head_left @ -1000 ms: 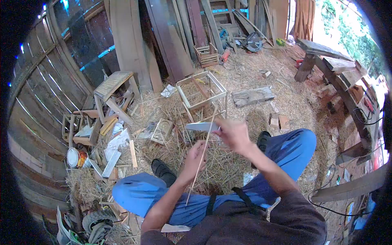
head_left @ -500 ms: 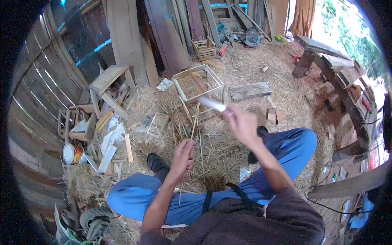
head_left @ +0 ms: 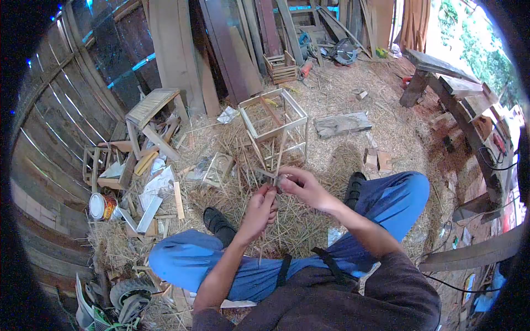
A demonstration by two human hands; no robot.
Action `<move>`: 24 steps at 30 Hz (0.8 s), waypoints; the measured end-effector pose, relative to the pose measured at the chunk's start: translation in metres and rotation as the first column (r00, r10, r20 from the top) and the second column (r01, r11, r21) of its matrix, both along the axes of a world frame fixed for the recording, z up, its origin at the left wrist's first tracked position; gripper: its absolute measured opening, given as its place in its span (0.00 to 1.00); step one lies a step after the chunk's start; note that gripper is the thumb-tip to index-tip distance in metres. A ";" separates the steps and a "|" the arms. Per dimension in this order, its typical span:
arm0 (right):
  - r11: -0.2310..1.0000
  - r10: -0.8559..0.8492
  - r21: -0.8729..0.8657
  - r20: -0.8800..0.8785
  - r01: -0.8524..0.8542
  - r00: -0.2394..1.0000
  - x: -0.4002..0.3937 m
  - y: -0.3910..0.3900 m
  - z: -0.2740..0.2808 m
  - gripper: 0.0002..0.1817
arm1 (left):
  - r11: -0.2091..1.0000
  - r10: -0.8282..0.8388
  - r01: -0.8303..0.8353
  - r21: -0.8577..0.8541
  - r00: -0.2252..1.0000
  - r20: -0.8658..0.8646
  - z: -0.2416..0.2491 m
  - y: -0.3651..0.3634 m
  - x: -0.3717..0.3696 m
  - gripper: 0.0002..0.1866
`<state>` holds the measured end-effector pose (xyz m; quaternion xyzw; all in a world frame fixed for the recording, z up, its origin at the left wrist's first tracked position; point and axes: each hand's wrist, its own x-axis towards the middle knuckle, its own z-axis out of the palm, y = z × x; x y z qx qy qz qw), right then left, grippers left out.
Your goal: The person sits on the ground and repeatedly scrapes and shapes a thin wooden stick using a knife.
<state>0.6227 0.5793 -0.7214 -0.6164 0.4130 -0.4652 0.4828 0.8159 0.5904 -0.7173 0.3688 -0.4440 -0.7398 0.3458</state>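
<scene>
My left hand (head_left: 261, 207) is closed around a thin wooden stick (head_left: 281, 148), which runs upward from my fist and overlaps a small wooden frame (head_left: 301, 119) in this view. Close above it, my right hand (head_left: 305, 187) grips a knife (head_left: 266, 173). Its blade points left and crosses the stick just over my left fingers; the handle is hidden in my right hand. Both hands are between my bent knees, above a floor strewn with straw-like shavings (head_left: 298, 220).
A weathered board (head_left: 343, 124) lies beyond my right hand. To the left stand a small wooden stool (head_left: 154, 105) and a paint can (head_left: 101, 206) among offcuts. A long timber bench (head_left: 441, 70) lines the right side. Planks (head_left: 223, 49) lean at the back, near a circular saw (head_left: 345, 52).
My right hand has brought the knife down and left, from beside the frame to the stick just above my left hand. My left hand has shifted slightly right, still gripping the stick.
</scene>
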 end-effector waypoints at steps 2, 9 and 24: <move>0.999 -0.005 0.033 0.027 0.004 1.000 -0.007 0.000 0.020 0.22 | 0.998 -0.060 0.060 -0.019 0.998 -0.001 0.010 0.003 0.000 0.10; 0.968 -0.246 0.020 0.268 0.250 0.932 -0.044 -0.015 0.041 0.21 | 0.986 -0.115 0.123 -0.108 0.990 0.079 0.008 0.005 0.007 0.12; 0.995 0.004 0.096 0.244 -0.029 0.970 -0.031 -0.009 0.034 0.24 | 0.982 -0.187 0.187 0.011 0.982 -0.006 0.022 0.001 0.009 0.14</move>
